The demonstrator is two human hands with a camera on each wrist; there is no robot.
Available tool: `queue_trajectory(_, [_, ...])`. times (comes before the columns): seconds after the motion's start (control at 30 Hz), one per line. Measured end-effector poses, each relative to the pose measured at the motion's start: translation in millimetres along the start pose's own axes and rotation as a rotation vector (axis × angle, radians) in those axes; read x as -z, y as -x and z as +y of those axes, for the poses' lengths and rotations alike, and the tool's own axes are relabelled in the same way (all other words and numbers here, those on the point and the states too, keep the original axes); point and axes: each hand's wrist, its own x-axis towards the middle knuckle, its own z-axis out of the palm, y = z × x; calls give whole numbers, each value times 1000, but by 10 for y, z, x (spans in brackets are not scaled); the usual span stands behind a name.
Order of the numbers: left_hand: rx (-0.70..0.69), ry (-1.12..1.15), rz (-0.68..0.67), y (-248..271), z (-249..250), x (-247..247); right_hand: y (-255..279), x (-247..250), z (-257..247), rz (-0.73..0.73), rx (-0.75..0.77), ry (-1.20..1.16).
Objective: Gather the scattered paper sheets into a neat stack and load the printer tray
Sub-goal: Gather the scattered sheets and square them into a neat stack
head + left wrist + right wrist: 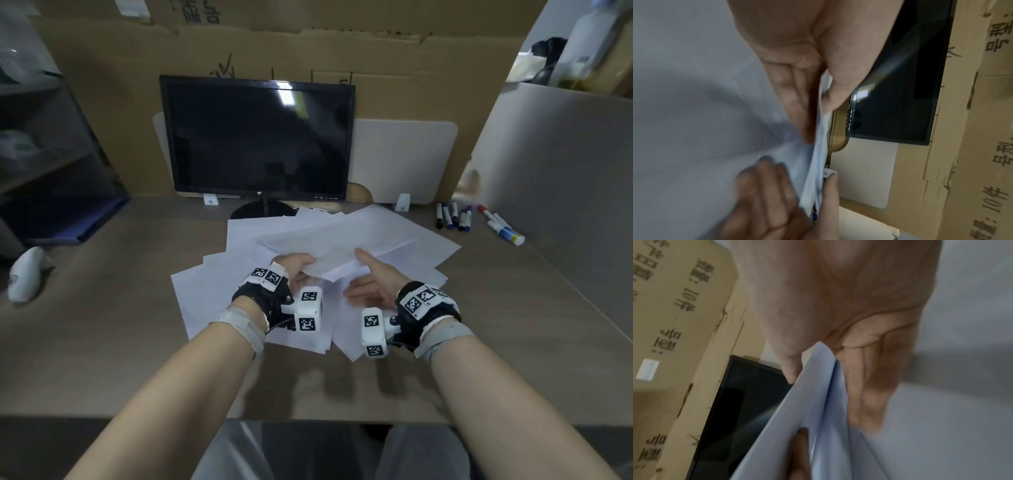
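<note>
Pinching a lifted bundle of sheets (339, 245) at its near edge, the left hand (294, 269) and right hand (371, 277) hold it above scattered paper (212, 291) mid-worktop (102, 325). At twelve o'clock stands a monitor (257, 137); markers (455, 216) lie at two o'clock.

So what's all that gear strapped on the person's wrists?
Bare forearms, no sleeves. Each wrist wears a black strap with black-and-white square-patterned tags, a white boxy camera block bearing the same tags, and grey tape wrapped behind. A thin black cable runs from each block.
</note>
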Motion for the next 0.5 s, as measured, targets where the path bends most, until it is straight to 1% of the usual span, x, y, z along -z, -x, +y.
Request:
queue_trajectory(0.03, [40, -17, -67, 32, -14, -44, -2, -6, -6, 59, 59, -43])
queue_trajectory(0.07, [69, -28, -105, 40, -31, -71, -22, -11, -6, 146, 122, -67])
queue_trajectory(0.1, [76, -33, -125, 52, -39, -64, -50, -8, -5, 226, 163, -39])
queue_trajectory(0.13, [57, -23, -105, 62, -42, -22, -85, 9, 10, 273, 171, 35])
queue_trajectory(0.2, [-4, 98, -6, -19, -30, 130, -127, 54, 45, 299, 152, 168])
queue_trajectory(0.23, [-34, 156, 33, -33, -9, 223, -135, 83, 54, 317, 158, 201])
queue_trajectory(0.27, [-60, 163, 51, -45, 27, 299, -150, 121, 62, 345, 187, 196])
queue_trajectory(0.33, [-92, 136, 39, -46, 103, 391, -125, 154, 59, 414, 276, 70])
queue_trajectory(0.37, [-103, 90, 35, -31, 162, 401, -101, 159, 51, 424, 305, 2])
queue_trajectory(0.43, [-170, -70, 89, -33, 288, 382, -107, 172, 38, 412, 344, -96])
queue_trajectory(0.5, [-215, -179, 99, -8, 392, 326, -125, 194, 32, 397, 366, -167])
